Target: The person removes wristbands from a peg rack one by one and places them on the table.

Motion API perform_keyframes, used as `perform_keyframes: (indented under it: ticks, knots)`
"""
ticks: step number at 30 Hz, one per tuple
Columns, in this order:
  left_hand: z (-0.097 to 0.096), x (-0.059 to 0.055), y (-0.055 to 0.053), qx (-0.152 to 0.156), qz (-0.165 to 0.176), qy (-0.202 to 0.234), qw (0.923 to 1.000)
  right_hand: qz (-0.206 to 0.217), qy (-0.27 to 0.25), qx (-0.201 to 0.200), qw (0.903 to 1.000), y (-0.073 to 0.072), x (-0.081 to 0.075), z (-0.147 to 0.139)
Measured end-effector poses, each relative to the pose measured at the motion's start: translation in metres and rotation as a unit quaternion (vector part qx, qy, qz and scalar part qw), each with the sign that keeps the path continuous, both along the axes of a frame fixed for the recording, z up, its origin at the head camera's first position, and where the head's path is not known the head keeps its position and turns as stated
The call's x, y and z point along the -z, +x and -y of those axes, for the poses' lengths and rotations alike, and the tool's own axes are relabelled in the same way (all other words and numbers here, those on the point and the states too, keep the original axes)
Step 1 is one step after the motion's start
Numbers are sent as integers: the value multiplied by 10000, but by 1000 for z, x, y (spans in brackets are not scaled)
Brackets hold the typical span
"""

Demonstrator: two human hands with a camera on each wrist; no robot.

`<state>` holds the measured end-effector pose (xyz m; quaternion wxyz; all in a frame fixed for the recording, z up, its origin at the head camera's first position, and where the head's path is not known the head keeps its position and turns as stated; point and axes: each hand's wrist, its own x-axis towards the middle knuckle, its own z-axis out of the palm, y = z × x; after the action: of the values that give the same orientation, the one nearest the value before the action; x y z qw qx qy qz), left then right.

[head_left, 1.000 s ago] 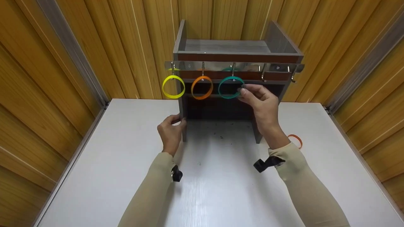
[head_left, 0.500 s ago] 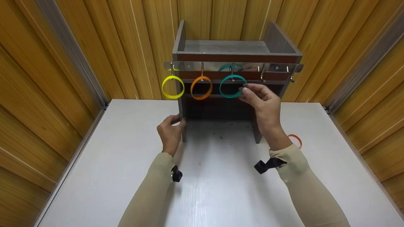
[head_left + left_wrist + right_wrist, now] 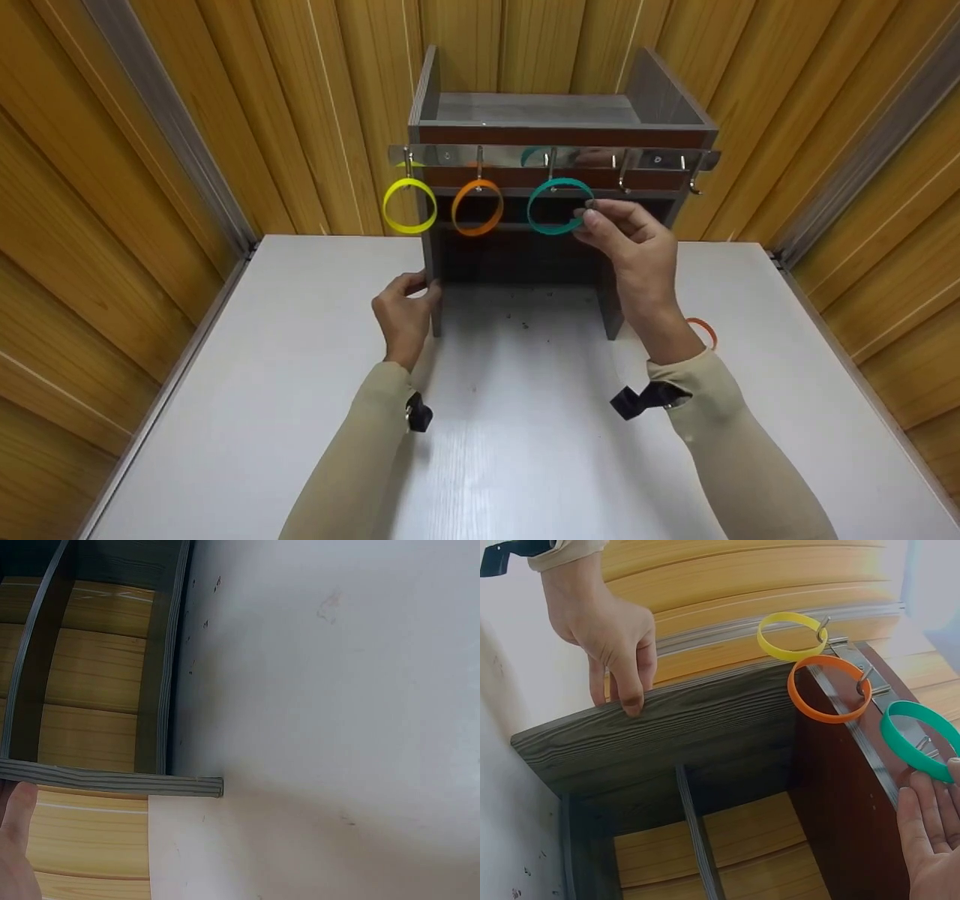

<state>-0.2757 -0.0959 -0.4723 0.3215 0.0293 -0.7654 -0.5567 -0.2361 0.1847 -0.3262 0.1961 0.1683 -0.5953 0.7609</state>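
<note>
My right hand (image 3: 637, 251) pinches the right side of a teal silicone wristband (image 3: 553, 230) between thumb and fingertips. The band stands at the third hook, and in the right wrist view that hook shows inside its loop. A yellow wristband (image 3: 409, 229) and an orange wristband (image 3: 477, 232) hang from the first two hooks of a metal hook rail (image 3: 510, 156). With thumb and fingers, my left hand (image 3: 405, 311) grips the edge of the left side panel (image 3: 667, 716) of a small grey wooden shelf (image 3: 540, 109); in the left wrist view only part of this hand (image 3: 19, 840) shows.
On the white table (image 3: 495, 450), right of the shelf, lies a red-orange wristband (image 3: 711, 330), partly behind the right wrist. Bare hooks (image 3: 622, 176) are at the rail's right end. Wood-patterned walls (image 3: 112, 225) enclose the table at the back and sides.
My right hand has shifted slightly to the right with the teal wristband, whose loop now sits further right on its hook. The left hand stays in place on the side panel.
</note>
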Motion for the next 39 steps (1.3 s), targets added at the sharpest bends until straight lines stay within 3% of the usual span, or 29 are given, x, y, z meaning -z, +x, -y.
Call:
perform_keyframes:
  ticks: [18, 39]
  knots:
    - [0, 1, 1, 48, -93, 1, 9999, 98, 103, 122, 9998, 9, 9, -16]
    - [0, 3, 1, 89, -273, 47, 9996, 599, 173, 421, 9972, 18, 37, -51]
